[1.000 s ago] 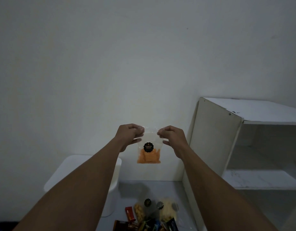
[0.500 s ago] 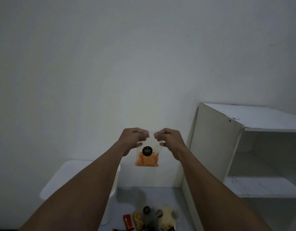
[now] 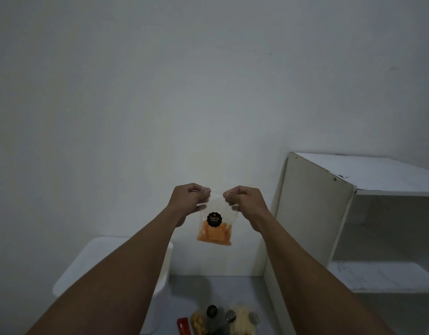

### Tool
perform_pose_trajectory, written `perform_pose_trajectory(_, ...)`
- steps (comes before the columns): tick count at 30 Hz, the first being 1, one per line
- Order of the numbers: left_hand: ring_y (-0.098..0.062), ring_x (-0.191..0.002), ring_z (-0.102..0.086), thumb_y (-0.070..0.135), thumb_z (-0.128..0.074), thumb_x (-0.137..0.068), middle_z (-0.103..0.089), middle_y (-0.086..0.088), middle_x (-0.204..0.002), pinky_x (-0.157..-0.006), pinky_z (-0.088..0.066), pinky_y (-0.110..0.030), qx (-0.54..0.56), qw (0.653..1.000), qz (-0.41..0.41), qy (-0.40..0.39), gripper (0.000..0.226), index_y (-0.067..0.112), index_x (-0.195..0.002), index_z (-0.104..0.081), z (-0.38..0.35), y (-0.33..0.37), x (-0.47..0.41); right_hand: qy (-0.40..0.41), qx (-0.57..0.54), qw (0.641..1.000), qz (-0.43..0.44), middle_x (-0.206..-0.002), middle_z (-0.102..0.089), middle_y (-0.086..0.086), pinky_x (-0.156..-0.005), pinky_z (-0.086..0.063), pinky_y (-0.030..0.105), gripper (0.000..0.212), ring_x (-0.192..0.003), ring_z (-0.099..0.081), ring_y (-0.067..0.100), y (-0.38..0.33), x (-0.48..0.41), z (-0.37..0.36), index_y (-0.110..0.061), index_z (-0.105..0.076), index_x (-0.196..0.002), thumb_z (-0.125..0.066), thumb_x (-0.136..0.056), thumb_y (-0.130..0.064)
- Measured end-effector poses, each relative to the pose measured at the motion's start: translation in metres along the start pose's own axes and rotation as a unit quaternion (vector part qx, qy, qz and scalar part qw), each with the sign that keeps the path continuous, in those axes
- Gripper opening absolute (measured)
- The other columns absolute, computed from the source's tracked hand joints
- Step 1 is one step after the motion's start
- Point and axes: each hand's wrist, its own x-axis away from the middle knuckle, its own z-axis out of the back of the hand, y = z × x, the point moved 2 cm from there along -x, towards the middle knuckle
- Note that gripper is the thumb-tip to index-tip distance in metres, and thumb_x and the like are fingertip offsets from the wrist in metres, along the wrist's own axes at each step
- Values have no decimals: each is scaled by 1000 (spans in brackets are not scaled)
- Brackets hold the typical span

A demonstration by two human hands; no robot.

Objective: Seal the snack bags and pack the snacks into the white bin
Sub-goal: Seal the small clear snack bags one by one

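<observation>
The place looks like a plain room in a home, dimly lit. A bare white wall [image 3: 160,93] fills most of the view and meets a grey floor [image 3: 208,286] at a low skirting. A white open shelf unit [image 3: 353,213] with chipped edges stands at the right, and a white bin [image 3: 100,257] sits on the floor at the left. Small snack packets [image 3: 223,320] lie loose on the floor between them.
</observation>
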Motion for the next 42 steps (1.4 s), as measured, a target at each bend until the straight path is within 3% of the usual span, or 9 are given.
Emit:
perform_pose_trajectory(6,-19,-80,-67,8,-71,-88,-72,-11,-90,-78,-60,-31,-31,999,-32,30,18,-9,-93,-67,-2,7,-4,-12,-3,1000,-17,-78,-68,0,-64,-52,27,17,-72,-61,12,-2,-2,-5,-2,-73,-90,-75,-81,-16)
perform_pose_trajectory(14,-15,-83,-65,19,-72,-87,-72,-2,-93,-78,-55,-31,-48,998,11,-46,12,10,-95,-72,-7,8,-2,-18,37,999,22,-78,-67,5,-66,-50,26,7,-72,-59,13,-10,-8,0,-6,-74,-81,-74,-83,-13)
perform_pose_trajectory(19,-21,-84,-64,11,-72,-86,-73,-11,-88,-89,-55,-40,-82,996,-29,7,7,4,-87,-73,-5,8,-7,-10,-15,1000,9,-80,-73,6,-67,-54,28,9,-73,-65,14,-1,-3,-2,-5,-74,-87,-76,-82,-13)
perform_pose_trajectory(22,-21,-83,-65,13,-74,-85,-74,-11,-88,-89,-56,-40,-88,995,-40,34,8,6,-82,-74,0,7,-8,-13,-42,999,-1,-84,-75,10,-70,-54,32,3,-75,-68,17,4,-1,3,-6,-69,-84,-69,-87,-8)
perform_pose_trajectory(28,-17,-83,-67,19,-74,-86,-74,-6,-92,-81,-56,-33,-43,999,-3,-13,16,7,-97,-73,-5,1,-2,-1,-37,999,8,-85,-75,18,-67,-53,28,6,-71,-67,22,3,0,13,-2,-69,-80,-69,-86,0)
perform_pose_trajectory(32,-20,-80,-67,16,-73,-87,-74,-13,-90,-85,-54,-36,-27,999,-22,2,17,0,-94,-73,-9,2,-3,5,-26,1000,-6,-84,-76,13,-71,-53,33,4,-73,-68,18,4,-1,15,0,-70,-85,-67,-85,-3)
perform_pose_trajectory(35,-21,-79,-66,13,-73,-86,-74,-16,-89,-80,-54,-34,-38,999,-33,1,15,0,-93,-74,-13,1,-3,-8,-3,1000,-10,-85,-75,8,-68,-53,32,8,-76,-66,14,3,0,11,-3,-71,-90,-67,-87,-9)
perform_pose_trajectory(42,-18,-89,-71,19,-72,-88,-76,-9,-98,-87,-58,-37,11,1000,5,-19,21,3,-101,-72,-13,-5,-5,2,79,996,42,-75,-72,6,-69,-54,30,10,-69,-62,16,-5,-3,10,-2,-71,-86,-66,-89,-10)
